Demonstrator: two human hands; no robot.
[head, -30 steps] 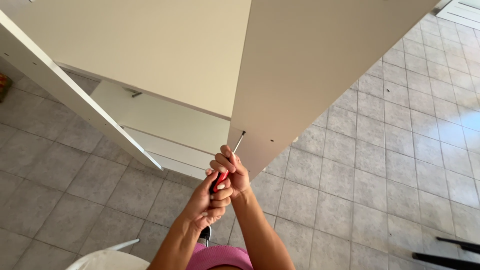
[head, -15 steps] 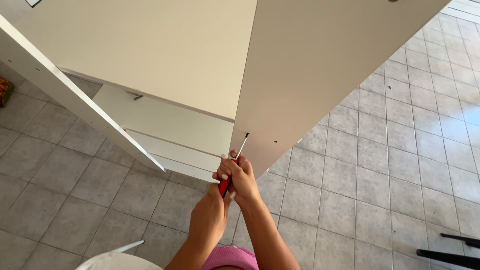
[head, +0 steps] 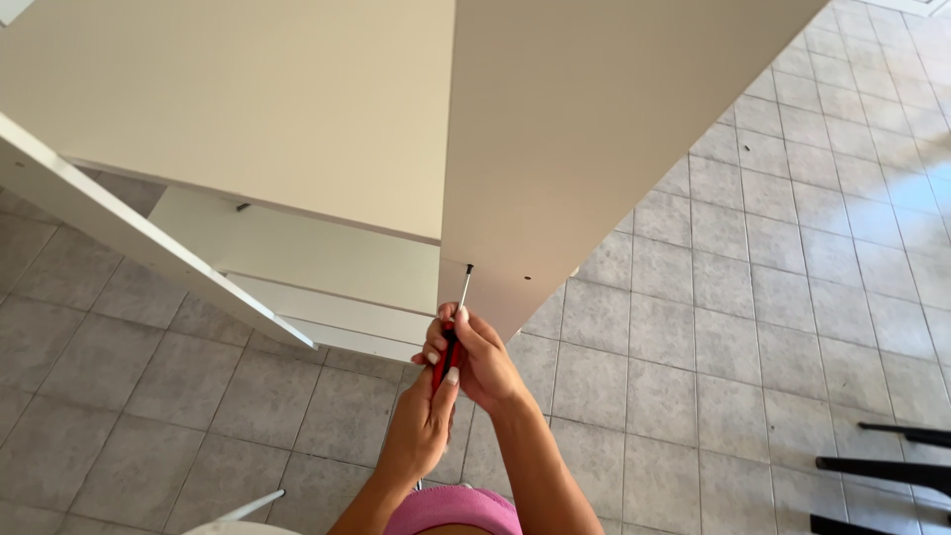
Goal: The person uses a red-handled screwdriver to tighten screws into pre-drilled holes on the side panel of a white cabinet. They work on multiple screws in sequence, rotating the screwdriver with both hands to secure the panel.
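Two hands, the left hand (head: pixel 424 424) and the right hand (head: pixel 482 359), close on one red-handled screwdriver (head: pixel 454 332) at one white cabinet (head: pixel 594 129) showing two small holes (head: pixel 526 280) in its side panel. One loose white board (head: pixel 129 233) leans nearby, with what appear to be three dark bars (head: pixel 892 466) at the tiled floor's (head: pixel 773 327) edge.

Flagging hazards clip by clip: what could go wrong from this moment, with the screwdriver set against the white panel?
1. The screwdriver meets the side panel at a slant, so its tip might slip off the screw and scratch the panel.
2. Both the left hand and right hand grip the tool, leaving the cabinet unbraced; pushing could shift it on the tiled floor.
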